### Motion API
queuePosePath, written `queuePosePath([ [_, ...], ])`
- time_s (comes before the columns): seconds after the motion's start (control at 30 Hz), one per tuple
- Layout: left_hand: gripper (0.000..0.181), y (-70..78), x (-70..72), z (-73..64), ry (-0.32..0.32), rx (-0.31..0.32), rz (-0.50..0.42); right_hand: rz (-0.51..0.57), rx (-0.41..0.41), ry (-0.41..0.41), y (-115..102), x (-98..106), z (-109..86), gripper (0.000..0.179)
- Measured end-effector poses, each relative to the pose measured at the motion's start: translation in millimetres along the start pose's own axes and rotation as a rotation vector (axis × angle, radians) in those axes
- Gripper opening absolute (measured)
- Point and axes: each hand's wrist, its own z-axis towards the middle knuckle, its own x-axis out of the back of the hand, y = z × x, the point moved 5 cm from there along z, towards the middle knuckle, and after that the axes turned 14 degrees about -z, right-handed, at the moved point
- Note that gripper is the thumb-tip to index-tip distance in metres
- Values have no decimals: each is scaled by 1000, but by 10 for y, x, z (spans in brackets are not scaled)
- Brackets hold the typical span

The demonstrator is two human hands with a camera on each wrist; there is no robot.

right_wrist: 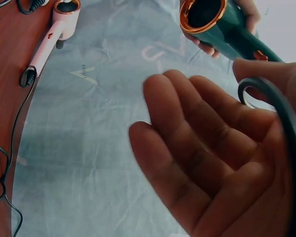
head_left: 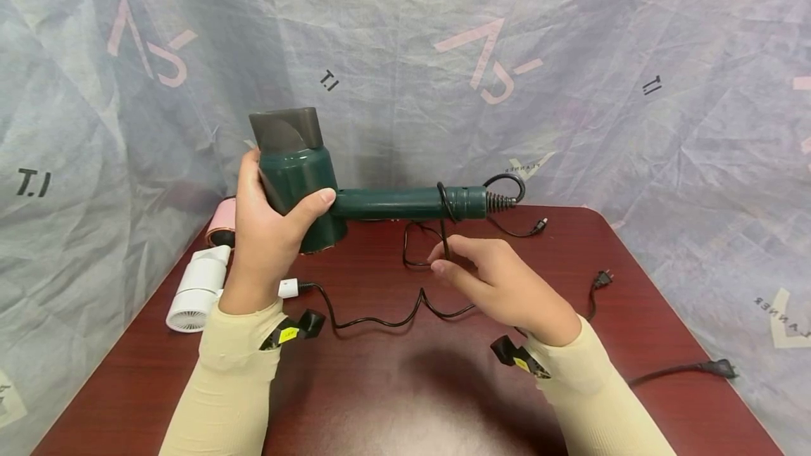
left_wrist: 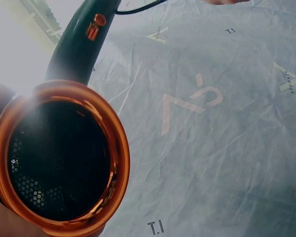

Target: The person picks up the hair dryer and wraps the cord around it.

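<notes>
My left hand [head_left: 266, 231] grips the barrel of a dark green hair dryer [head_left: 298, 167], held above the table. Its dark flat nozzle [head_left: 288, 130] points up, and its handle [head_left: 393, 204] reaches level to the right. The left wrist view shows the copper rim [left_wrist: 122, 158] around the mesh intake. A black cord [head_left: 445, 234] loops once round the handle near its end. Below that loop, my right hand [head_left: 500, 280] pinches the cord between thumb and forefinger. In the right wrist view the other fingers [right_wrist: 163, 98] are loosely bent and the cord runs past the palm.
On the left of the red-brown table [head_left: 380, 400] lies a white hair dryer [head_left: 196, 290], with a pink hair dryer [head_left: 223, 220] behind it. Black cords [head_left: 374, 321] trail across the middle. Several plugs [head_left: 603, 279] lie towards the right. A grey printed curtain [head_left: 393, 34] hangs behind.
</notes>
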Motion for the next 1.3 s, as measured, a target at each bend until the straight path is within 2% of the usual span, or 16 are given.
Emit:
queuePosePath([
  [0.2, 71, -13, 33, 10, 55, -2, -30, -69, 58, -64, -4, -54, -11, 9],
  [0.37, 74, -23, 79, 39, 104, -40, -42, -117, 65, -157, -49, -74, -55, 12],
  [0.47, 75, -24, 116, 59, 126, -67, -27, -137, 53, -213, -83, -67, -93, 19],
  [0.6, 74, -40, 156, 86, 140, -93, -5, -178, 47, -237, -119, -28, -149, 32],
  [0.7, 75, -58, 174, 100, 146, -98, 0, -209, 49, -232, -143, 13, -191, 37],
  [0.97, 77, -96, 170, 116, 151, -74, 12, -239, 55, -214, -249, 121, -287, 34],
  [1.17, 80, -194, 196, 117, 163, -35, 133, -237, 109, -99, -365, 214, -280, 29],
  [1.3, 82, -250, 223, 114, 148, -12, 216, -237, 143, -14, -418, 282, -265, 24],
])
